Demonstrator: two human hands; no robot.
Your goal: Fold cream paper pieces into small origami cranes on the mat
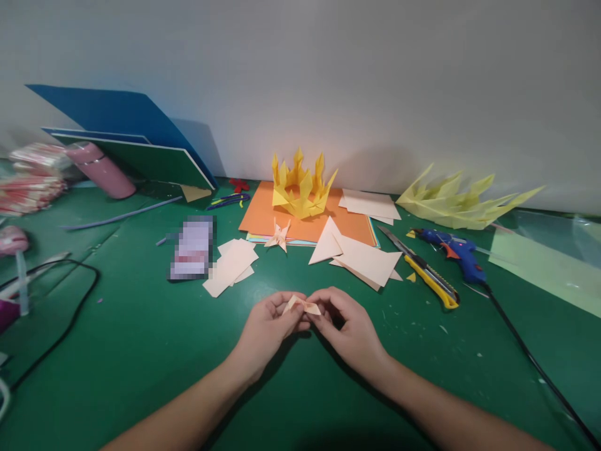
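My left hand (271, 327) and my right hand (348, 322) meet above the green table, pinching a small folded piece of peach paper (295, 303) between thumbs and fingers. Part of the paper is hidden behind the fingertips. Just beyond it lies a peach paper star shape (279, 237) with thin points. Peach paper sheets (232, 266) are piled to the left of it. To the right, a folded peach triangle (326, 241) overlaps more loose peach pieces (366, 255).
A yellow paper crown (300, 191) stands on orange sheets (256, 210). At right are a yellow cutter knife (429, 279), a blue glue gun (455, 250) with its cord, and a pale yellow crown (460, 200). A phone (192, 247) and pink bottle (101, 169) are left.
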